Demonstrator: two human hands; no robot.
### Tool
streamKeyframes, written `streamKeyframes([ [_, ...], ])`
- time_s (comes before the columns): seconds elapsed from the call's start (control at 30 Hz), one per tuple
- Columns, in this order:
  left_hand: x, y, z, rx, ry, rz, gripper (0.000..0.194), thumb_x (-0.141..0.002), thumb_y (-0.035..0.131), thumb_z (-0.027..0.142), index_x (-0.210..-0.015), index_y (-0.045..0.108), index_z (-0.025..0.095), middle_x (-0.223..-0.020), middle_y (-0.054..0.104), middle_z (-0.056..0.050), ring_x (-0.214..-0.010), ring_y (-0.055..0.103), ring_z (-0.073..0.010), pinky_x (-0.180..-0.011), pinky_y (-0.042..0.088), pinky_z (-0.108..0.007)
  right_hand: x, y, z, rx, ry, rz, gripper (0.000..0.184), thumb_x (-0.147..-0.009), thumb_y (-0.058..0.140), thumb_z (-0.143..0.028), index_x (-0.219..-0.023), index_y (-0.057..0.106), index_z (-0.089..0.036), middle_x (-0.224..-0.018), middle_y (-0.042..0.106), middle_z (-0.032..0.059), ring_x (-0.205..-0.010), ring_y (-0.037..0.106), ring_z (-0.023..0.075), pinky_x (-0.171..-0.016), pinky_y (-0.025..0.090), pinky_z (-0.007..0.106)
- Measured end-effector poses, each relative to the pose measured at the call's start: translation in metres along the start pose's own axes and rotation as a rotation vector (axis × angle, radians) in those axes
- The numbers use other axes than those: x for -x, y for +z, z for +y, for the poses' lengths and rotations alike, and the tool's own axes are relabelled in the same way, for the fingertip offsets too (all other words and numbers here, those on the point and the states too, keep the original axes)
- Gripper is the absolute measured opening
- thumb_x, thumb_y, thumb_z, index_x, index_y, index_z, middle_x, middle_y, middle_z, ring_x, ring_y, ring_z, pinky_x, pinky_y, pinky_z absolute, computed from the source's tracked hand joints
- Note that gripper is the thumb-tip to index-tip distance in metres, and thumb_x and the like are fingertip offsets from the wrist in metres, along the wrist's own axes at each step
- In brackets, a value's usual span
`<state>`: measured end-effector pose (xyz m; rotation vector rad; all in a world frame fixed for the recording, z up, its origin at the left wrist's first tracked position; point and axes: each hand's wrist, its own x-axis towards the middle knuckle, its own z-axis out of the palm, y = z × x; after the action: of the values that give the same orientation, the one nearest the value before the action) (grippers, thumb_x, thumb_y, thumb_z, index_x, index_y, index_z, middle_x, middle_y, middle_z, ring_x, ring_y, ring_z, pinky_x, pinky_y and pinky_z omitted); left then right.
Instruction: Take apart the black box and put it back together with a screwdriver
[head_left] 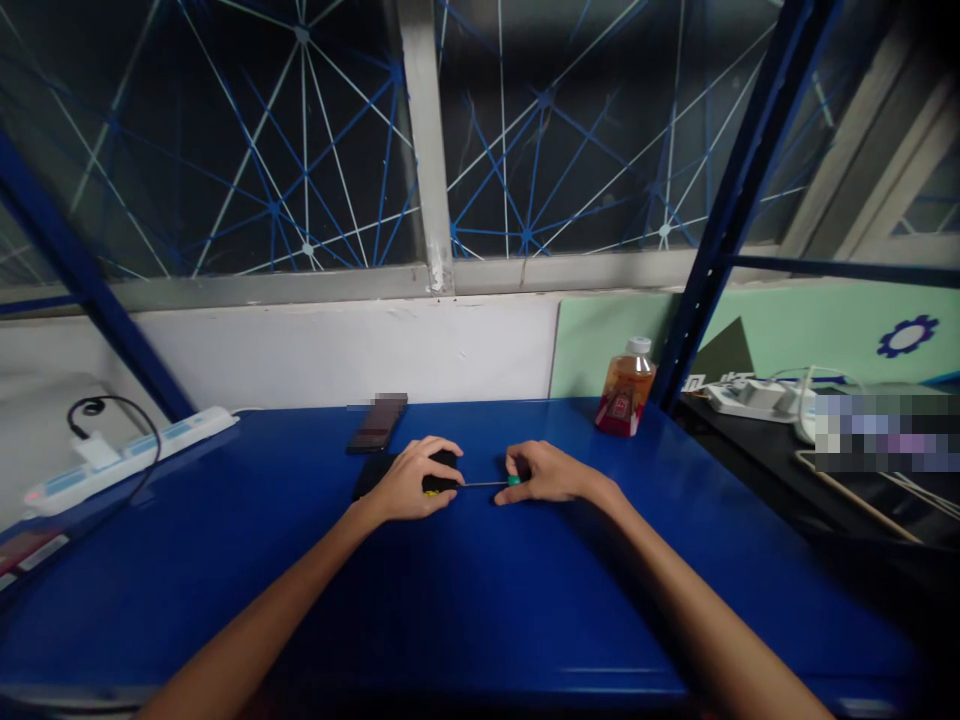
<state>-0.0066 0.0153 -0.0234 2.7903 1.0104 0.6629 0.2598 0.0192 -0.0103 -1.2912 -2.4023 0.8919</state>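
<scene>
The half-curled right hand (550, 472) pinches a thin green-ended rod (484, 484); it lies between the hands, parallel to the front edge of the desk (465, 590) but nearer the back; its left end, from here, seems to meet the black object (439, 484) gripped by the left hand (412, 482), fingers partly spread.

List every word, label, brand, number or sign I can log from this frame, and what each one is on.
No words or numbers readable.
Gear sign: symbol only, on the green panel at right.
White characters below that panel: partly hidden, unreadable.
Bottle label: print too small to read.
White label at far left: too blurred.
</scene>
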Motion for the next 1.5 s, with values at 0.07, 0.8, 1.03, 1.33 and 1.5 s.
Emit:
streamKeyframes([
  [0.07,0.000,0.000,0.000,0.002,0.006,0.003,0.018,-0.078,0.063,0.024,-0.091,0.074,0.030,-0.120,0.060,-0.003,-0.111,0.054,-0.0263,-0.094,0.042,-0.046,0.000,-0.001,0.000,0.014,-0.025,0.008,0.033,-0.076,0.066,-0.050,-0.078,0.060,-0.018,-0.063,0.056,-0.0023,-0.055,0.047,0.0099,-0.050,0.031,0.022],
  [0.8,0.000,-0.002,0.006,-0.034,-0.031,-0.064,0.014,-0.084,0.059,0.027,-0.094,0.069,0.027,-0.123,0.058,-0.004,-0.117,0.051,-0.0271,-0.095,0.038,-0.046,-0.004,0.001,0.012,-0.111,0.011,-0.008,0.035,-0.083,0.057,-0.050,-0.078,0.061,-0.016,-0.061,0.059,0.0000,-0.050,0.049,0.0093,-0.046,0.034,0.022],
  [1.03,-0.004,0.008,0.013,-0.023,-0.177,0.010,0.011,-0.084,0.061,0.029,-0.080,0.071,0.026,-0.118,0.062,-0.002,-0.111,0.054,-0.0249,-0.094,0.038,-0.046,-0.005,-0.001,0.014,-0.154,0.013,0.002,0.031,-0.081,0.060,-0.047,-0.076,0.063,-0.016,-0.059,0.060,0.0001,-0.044,0.051,0.0094,-0.042,0.036,0.021],
  [1.33,-0.027,0.000,0.020,-0.077,-0.296,-0.009,0.013,-0.080,0.065,0.028,-0.070,0.071,0.024,-0.112,0.065,-0.001,-0.103,0.058,-0.0246,-0.091,0.040,-0.043,0.001,-0.019,0.025,-0.190,0.028,0.245,0.034,-0.079,0.060,-0.049,-0.069,0.059,-0.017,-0.053,0.056,-0.0015,-0.044,0.050,0.0098,-0.045,0.037,0.023],
  [1.5,-0.042,0.006,0.016,-0.139,-0.366,-0.079,0.010,-0.078,0.069,0.032,-0.071,0.073,0.026,-0.095,0.069,-0.002,-0.095,0.058,-0.0267,-0.084,0.039,-0.042,0.003,-0.025,0.031,-0.174,0.048,0.376,0.034,-0.080,0.059,-0.048,-0.065,0.056,-0.018,-0.051,0.055,-0.0013,-0.044,0.049,0.0100,-0.047,0.035,0.024],
])
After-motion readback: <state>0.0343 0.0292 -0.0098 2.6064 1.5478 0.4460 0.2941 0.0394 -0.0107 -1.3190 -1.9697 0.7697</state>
